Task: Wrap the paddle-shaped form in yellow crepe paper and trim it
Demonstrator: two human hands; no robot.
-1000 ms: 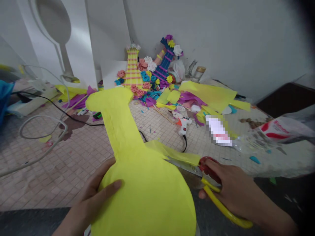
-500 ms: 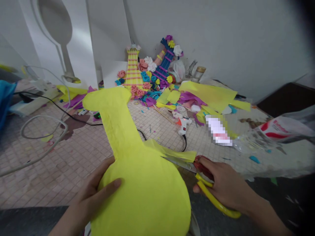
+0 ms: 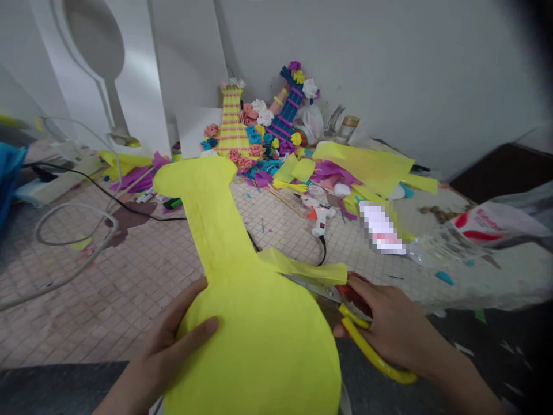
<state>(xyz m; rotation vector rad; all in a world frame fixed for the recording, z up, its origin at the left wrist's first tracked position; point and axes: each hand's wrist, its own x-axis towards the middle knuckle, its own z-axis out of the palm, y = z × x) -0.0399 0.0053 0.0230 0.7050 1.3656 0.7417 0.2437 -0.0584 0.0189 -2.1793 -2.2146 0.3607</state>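
Note:
A guitar-shaped piece covered in yellow paper [image 3: 254, 334] fills the lower middle of the view, its neck pointing away from me. My left hand [image 3: 181, 334] grips its left edge just below the neck, with the thumb on top and the other fingers partly hidden. My right hand [image 3: 389, 317] is closed around scissors [image 3: 375, 351] with red and yellow handles. The blades lie at the right side where the neck meets the round body. Above them a loose flap of yellow paper [image 3: 306, 268] sticks out to the right; it hides part of the blades.
A white glue gun [image 3: 320, 219] with a black cord lies on the tiled tabletop [image 3: 142, 276]. Behind it are yellow paper scraps [image 3: 363, 164] and two decorated paper guitars [image 3: 233, 124]. A grey cable [image 3: 78, 222] loops at left. A plastic bottle [image 3: 458, 239] lies at right.
The yellow guitar-shaped piece has shifted slightly right with my left hand. My right hand and the scissors have moved slightly left, so the blades sit a little further under the flap.

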